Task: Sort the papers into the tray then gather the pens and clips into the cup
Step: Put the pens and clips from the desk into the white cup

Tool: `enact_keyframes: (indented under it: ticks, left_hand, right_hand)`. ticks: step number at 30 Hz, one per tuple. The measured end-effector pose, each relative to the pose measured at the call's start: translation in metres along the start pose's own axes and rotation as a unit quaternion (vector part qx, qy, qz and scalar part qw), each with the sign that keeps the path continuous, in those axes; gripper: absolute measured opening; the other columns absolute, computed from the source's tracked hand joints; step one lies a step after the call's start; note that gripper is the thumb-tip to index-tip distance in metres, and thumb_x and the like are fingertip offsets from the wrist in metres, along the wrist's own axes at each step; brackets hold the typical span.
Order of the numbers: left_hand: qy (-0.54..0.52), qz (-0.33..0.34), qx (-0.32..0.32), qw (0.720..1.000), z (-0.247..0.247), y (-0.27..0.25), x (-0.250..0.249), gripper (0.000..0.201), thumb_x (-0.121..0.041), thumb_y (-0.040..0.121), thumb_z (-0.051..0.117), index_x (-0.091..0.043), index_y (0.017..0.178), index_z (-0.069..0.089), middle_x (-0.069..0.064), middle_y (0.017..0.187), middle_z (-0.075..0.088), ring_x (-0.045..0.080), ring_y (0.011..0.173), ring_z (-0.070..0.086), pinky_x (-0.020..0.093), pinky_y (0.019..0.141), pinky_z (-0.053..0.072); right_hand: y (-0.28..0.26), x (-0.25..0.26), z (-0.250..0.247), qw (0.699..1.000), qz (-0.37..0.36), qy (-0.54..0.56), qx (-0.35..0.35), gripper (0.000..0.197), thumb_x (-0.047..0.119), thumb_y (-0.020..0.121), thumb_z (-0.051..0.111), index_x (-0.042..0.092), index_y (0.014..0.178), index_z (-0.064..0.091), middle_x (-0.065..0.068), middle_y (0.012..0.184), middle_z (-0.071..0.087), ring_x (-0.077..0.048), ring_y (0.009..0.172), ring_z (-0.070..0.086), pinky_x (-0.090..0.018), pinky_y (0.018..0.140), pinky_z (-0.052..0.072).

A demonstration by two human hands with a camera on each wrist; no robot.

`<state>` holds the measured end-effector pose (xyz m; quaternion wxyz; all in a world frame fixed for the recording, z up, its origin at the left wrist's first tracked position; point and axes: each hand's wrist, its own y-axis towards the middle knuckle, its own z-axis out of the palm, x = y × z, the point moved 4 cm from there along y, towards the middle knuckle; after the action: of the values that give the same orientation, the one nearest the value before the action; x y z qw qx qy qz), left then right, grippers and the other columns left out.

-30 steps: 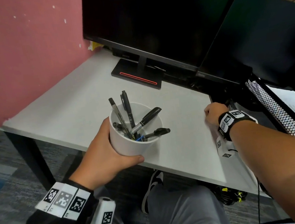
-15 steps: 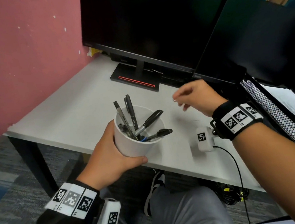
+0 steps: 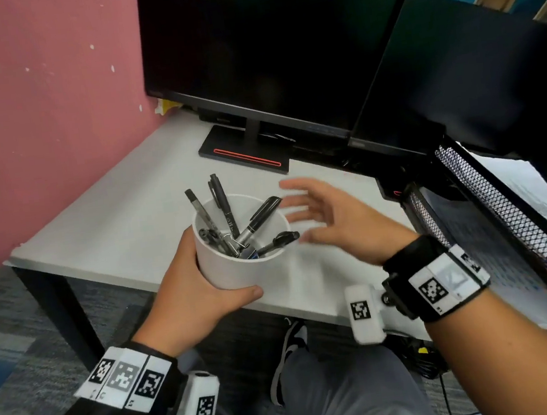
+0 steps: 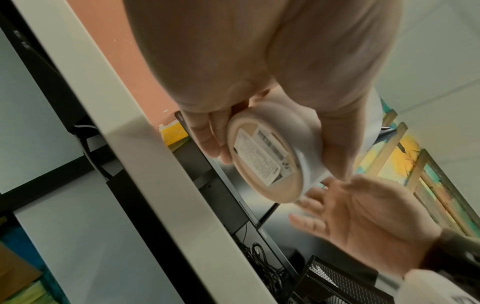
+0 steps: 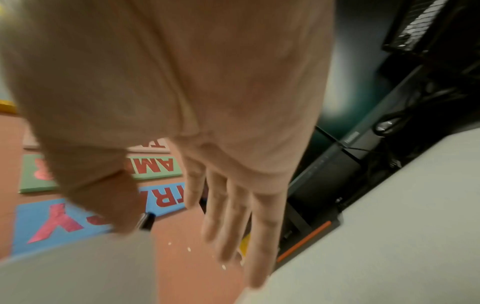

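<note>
My left hand (image 3: pixel 203 295) grips a white cup (image 3: pixel 238 267) by its side and holds it off the desk's front edge. Several black pens (image 3: pixel 256 218) stand in the cup. From below, the left wrist view shows the cup's base with a label (image 4: pixel 262 160), my left hand's fingers (image 4: pixel 207 139) and thumb wrapped round it. My right hand (image 3: pixel 328 214) hovers just right of the cup's rim with fingers spread and straight, holding nothing; its palm (image 4: pixel 369 220) faces the cup. A black mesh tray (image 3: pixel 493 214) with white papers (image 3: pixel 532 196) stands at the right.
Two dark monitors (image 3: pixel 262 46) stand at the back of the white desk (image 3: pixel 122 225), one on a black base with a red stripe (image 3: pixel 245 157). A pink wall (image 3: pixel 30 116) bounds the left side. My legs and a shoe (image 3: pixel 291 339) are under the desk edge.
My right hand left the desk near the tray, swung left to the cup and went from curled to spread beside the rim. The left hand kept holding the cup.
</note>
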<state>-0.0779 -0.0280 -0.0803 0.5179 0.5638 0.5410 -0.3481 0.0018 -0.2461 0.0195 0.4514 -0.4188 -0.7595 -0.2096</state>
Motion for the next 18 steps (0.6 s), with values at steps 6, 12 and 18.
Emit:
enact_keyframes:
  ticks: [6,12,18]
  left_hand:
    - [0.007,-0.004,0.007,1.000,0.021,-0.009,-0.011,0.103,-0.048,0.052,0.100,-0.050,0.138,0.045,-0.024,0.129,0.067,0.001,0.117,0.067,0.035,0.092,0.058]
    - [0.046,-0.018,0.023,0.999,0.027,0.004,-0.018,0.106,-0.040,0.055,0.101,-0.053,0.139,0.037,-0.030,0.123,0.065,-0.003,0.111,0.066,0.026,0.086,0.055]
    - [0.051,0.008,0.032,0.998,0.021,0.018,-0.025,0.103,-0.040,0.055,0.101,-0.048,0.140,0.044,-0.021,0.129,0.068,0.001,0.116,0.067,0.035,0.094,0.056]
  right_hand:
    - [-0.015,-0.012,0.048,0.999,-0.027,0.042,-0.005,0.128,0.019,0.066,0.097,0.041,0.163,0.018,0.004,0.155,0.050,-0.011,0.142,0.053,-0.042,0.122,0.042]
    - [-0.007,-0.012,0.041,0.992,-0.062,0.064,-0.093,0.122,0.031,0.061,0.098,0.051,0.156,0.025,-0.007,0.151,0.053,-0.019,0.138,0.058,-0.050,0.118,0.046]
    - [-0.005,-0.007,0.038,0.992,-0.052,0.066,-0.097,0.129,0.032,0.063,0.098,0.050,0.160,0.015,0.003,0.157,0.048,-0.014,0.145,0.050,-0.045,0.122,0.041]
